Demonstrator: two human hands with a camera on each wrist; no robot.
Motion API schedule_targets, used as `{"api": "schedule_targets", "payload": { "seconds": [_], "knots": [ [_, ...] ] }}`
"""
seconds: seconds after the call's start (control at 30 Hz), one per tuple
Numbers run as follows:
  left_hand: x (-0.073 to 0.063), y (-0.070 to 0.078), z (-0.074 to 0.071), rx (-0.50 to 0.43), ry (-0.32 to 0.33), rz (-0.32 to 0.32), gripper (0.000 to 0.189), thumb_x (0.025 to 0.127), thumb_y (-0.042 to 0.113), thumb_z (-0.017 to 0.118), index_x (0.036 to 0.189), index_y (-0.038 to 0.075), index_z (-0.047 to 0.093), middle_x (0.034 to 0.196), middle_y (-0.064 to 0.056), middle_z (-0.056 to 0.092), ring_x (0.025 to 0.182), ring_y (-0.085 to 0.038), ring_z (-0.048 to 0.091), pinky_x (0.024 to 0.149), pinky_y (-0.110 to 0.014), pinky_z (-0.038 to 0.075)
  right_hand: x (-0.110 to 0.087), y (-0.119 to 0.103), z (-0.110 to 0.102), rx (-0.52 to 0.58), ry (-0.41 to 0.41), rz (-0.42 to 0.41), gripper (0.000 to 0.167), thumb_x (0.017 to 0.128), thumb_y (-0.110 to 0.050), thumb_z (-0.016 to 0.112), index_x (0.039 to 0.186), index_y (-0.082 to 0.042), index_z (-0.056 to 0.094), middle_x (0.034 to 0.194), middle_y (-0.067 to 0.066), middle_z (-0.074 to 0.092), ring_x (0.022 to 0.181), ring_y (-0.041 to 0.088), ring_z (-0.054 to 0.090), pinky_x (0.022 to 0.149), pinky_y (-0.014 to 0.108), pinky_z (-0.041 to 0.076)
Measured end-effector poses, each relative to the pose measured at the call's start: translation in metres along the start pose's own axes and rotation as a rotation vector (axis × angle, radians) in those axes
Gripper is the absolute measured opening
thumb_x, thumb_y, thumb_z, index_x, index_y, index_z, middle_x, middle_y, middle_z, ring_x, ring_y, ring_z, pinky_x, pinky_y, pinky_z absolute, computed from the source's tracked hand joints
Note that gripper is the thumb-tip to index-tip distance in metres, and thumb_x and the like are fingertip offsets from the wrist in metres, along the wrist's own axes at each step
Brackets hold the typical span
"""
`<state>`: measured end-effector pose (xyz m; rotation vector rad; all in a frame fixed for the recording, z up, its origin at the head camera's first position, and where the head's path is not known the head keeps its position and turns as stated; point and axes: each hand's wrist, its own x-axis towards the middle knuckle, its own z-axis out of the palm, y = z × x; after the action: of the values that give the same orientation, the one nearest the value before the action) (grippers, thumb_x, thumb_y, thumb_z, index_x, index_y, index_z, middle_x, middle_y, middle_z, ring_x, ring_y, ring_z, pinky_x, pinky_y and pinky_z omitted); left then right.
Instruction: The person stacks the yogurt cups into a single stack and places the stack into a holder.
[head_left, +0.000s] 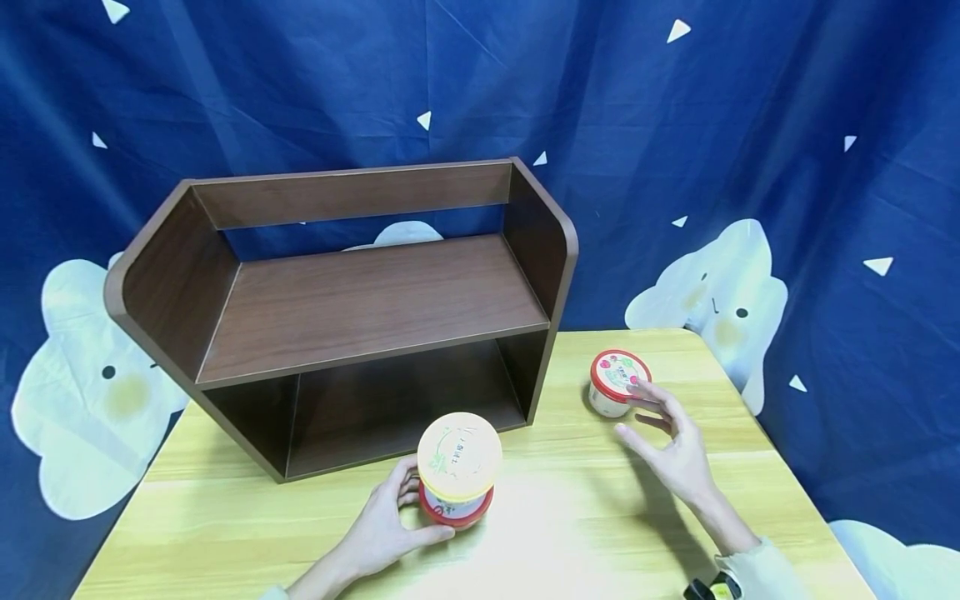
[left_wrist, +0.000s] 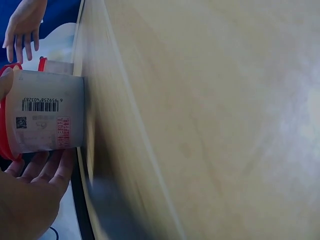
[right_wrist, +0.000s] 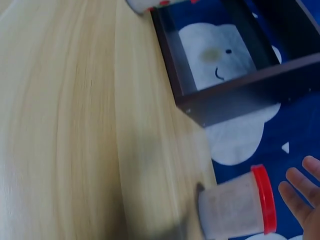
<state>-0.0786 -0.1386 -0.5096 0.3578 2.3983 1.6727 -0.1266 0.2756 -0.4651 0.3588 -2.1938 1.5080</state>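
Observation:
A white tub with a yellow lid (head_left: 460, 457) is stacked on a red-lidded white tub (head_left: 456, 508) at the front of the table. My left hand (head_left: 375, 529) grips the lower tub, thumb on one side and fingers on the other. The left wrist view shows this tub's barcode side (left_wrist: 50, 112) down at the tabletop. Farther right stands another red-lidded tub (head_left: 611, 392), its lid printed with red fruit. Beside its lid hovers my right hand (head_left: 678, 454), fingers spread. The right wrist view shows a gap between those fingers (right_wrist: 297, 195) and the lid.
A dark brown two-tier shelf (head_left: 375, 300) stands behind the stack, its lower compartment facing me. The light wooden table (head_left: 585, 517) runs under everything, with its right edge past the single tub. A blue curtain (head_left: 675, 125) with white cloud prints hangs behind.

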Motion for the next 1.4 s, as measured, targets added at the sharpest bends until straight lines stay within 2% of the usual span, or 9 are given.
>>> {"api": "schedule_targets", "payload": {
  "seconds": [0.2, 0.43, 0.73, 0.97, 1.23, 1.4],
  "knots": [
    [0.000, 0.000, 0.000, 0.002, 0.001, 0.005, 0.087, 0.074, 0.029, 0.098, 0.144, 0.019, 0.047, 0.134, -0.007, 0.069, 0.121, -0.007, 0.065, 0.104, -0.022, 0.058, 0.002, 0.011, -0.008, -0.068, 0.068, 0.105, 0.064, 0.082, 0.011, 0.081, 0.141, 0.006, 0.056, 0.127, -0.011, 0.072, 0.113, 0.001, 0.069, 0.092, 0.010, 0.056],
    [0.001, 0.001, 0.000, 0.014, 0.014, 0.015, 0.086, 0.073, 0.028, 0.099, 0.143, 0.019, 0.049, 0.131, -0.006, 0.069, 0.120, -0.008, 0.064, 0.104, -0.021, 0.057, 0.007, 0.024, -0.014, -0.103, 0.140, 0.196, 0.064, 0.084, 0.005, 0.083, 0.143, 0.000, 0.058, 0.126, -0.011, 0.072, 0.110, -0.002, 0.068, 0.092, 0.009, 0.056],
    [0.001, 0.001, 0.000, 0.010, 0.021, -0.008, 0.088, 0.072, 0.030, 0.099, 0.143, 0.020, 0.049, 0.132, -0.004, 0.068, 0.119, -0.007, 0.063, 0.105, -0.021, 0.057, 0.010, 0.040, -0.017, -0.158, 0.169, 0.270, 0.067, 0.084, -0.005, 0.087, 0.145, -0.008, 0.058, 0.134, 0.007, 0.070, 0.108, -0.008, 0.065, 0.090, 0.006, 0.055],
    [0.000, 0.002, 0.000, 0.005, 0.007, -0.022, 0.087, 0.072, 0.029, 0.099, 0.143, 0.018, 0.049, 0.133, -0.006, 0.068, 0.121, -0.010, 0.064, 0.105, -0.021, 0.057, 0.013, 0.055, -0.017, -0.178, 0.160, 0.321, 0.070, 0.086, -0.010, 0.087, 0.148, -0.006, 0.055, 0.139, 0.017, 0.066, 0.108, -0.006, 0.064, 0.089, 0.006, 0.055],
    [0.000, 0.002, 0.000, 0.003, 0.005, -0.018, 0.086, 0.073, 0.030, 0.099, 0.143, 0.019, 0.049, 0.133, -0.005, 0.069, 0.122, -0.009, 0.064, 0.106, -0.021, 0.057, 0.017, 0.064, -0.017, -0.225, 0.081, 0.367, 0.076, 0.089, -0.023, 0.086, 0.154, -0.007, 0.048, 0.143, 0.016, 0.063, 0.112, 0.000, 0.061, 0.091, 0.006, 0.053],
    [0.000, 0.002, 0.000, 0.003, 0.012, -0.019, 0.087, 0.073, 0.030, 0.099, 0.143, 0.019, 0.049, 0.133, -0.005, 0.069, 0.121, -0.007, 0.063, 0.105, -0.021, 0.057, 0.020, 0.072, -0.016, -0.246, 0.055, 0.363, 0.080, 0.090, -0.024, 0.086, 0.156, -0.006, 0.045, 0.145, 0.017, 0.061, 0.111, -0.004, 0.059, 0.090, 0.004, 0.052]
  ]
}}
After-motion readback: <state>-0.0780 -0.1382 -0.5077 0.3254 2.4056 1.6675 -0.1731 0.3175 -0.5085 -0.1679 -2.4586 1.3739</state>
